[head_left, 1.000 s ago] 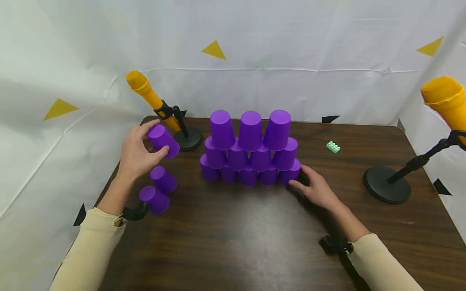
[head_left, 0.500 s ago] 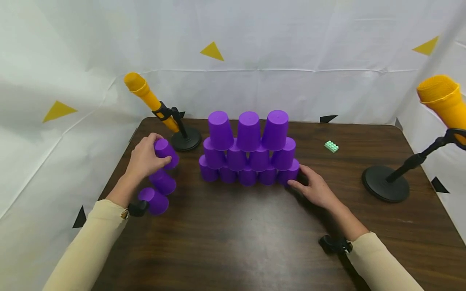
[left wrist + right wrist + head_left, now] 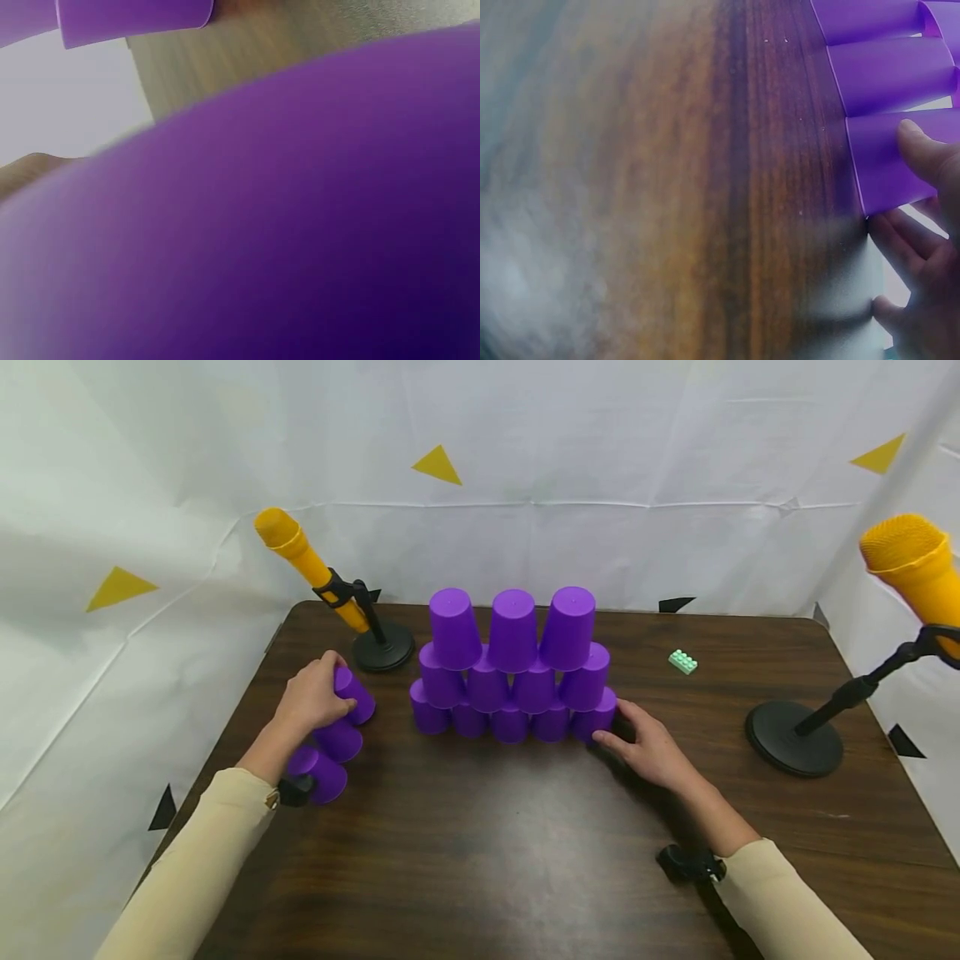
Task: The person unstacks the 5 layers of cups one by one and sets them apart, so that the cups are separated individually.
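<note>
My left hand (image 3: 311,695) grips an upside-down purple cup (image 3: 358,698) at the left of the table. Two more upturned purple cups, a nearer one (image 3: 327,779) and a middle one (image 3: 342,742), stand just in front of it, partly covered by the hand and wrist. A purple cup wall (image 3: 270,225) fills most of the left wrist view. In the centre rises a three-tier stack of upturned purple cups (image 3: 513,631), with three on top. My right hand (image 3: 654,750) holds the bottom right cup (image 3: 889,169), thumb on its near side and fingers along its outer side.
A yellow microphone (image 3: 303,556) on a black stand is behind the left cups. Another yellow microphone (image 3: 903,550) leans over a round black base (image 3: 795,739) at the right. A small mint-green toy brick (image 3: 682,662) lies on the dark wooden table (image 3: 517,860), behind and right of the stack.
My left hand has brought its cup down and slightly right, close behind the two loose cups. The right hand and the stack stay as they were.
</note>
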Demonstrator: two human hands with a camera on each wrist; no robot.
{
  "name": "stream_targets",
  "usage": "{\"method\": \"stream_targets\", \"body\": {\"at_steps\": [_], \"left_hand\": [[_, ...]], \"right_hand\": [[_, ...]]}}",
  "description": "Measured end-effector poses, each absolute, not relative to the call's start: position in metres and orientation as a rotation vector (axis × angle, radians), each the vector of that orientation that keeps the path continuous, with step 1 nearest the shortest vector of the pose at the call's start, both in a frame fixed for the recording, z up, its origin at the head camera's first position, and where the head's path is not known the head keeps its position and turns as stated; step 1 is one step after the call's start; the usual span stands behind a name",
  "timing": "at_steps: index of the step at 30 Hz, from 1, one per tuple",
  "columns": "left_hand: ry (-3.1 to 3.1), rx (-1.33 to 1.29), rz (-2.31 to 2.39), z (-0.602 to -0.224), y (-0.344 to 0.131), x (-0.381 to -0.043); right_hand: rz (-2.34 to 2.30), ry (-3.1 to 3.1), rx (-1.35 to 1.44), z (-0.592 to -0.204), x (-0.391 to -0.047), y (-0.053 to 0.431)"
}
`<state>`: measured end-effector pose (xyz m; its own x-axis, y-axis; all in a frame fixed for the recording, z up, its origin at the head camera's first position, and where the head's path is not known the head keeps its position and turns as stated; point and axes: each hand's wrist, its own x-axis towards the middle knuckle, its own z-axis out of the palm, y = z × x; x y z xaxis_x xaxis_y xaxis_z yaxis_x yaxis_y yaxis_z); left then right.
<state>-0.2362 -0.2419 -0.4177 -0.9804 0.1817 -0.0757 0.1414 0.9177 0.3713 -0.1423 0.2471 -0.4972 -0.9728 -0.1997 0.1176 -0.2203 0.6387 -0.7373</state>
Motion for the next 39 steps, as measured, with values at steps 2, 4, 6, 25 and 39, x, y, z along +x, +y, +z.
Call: {"method": "stream_targets", "body": {"at_steps": [2, 4, 6, 25, 39], "left_hand": [[2.965, 0.237, 0.557, -0.418, -0.241, -0.234], [2.965, 0.222, 0.560, -0.420, -0.241, -0.233], [2.969, 0.214, 0.564, -0.421, -0.241, -0.232], [3.154, 0.175, 0.611, -0.377, -0.228, -0.224], [3.049, 0.764, 1.293, -0.323, -0.136, -0.193]], "right_hand": [[1.277, -2.816, 0.365, -0.497, -0.142, 0.247], [1.280, -2.812, 0.366, -0.497, -0.142, 0.247], [1.280, -2.805, 0.370, -0.497, -0.142, 0.246], [1.261, -2.799, 0.373, -0.498, -0.142, 0.247], [1.261, -2.833, 0.358, -0.499, -0.143, 0.248]]}}
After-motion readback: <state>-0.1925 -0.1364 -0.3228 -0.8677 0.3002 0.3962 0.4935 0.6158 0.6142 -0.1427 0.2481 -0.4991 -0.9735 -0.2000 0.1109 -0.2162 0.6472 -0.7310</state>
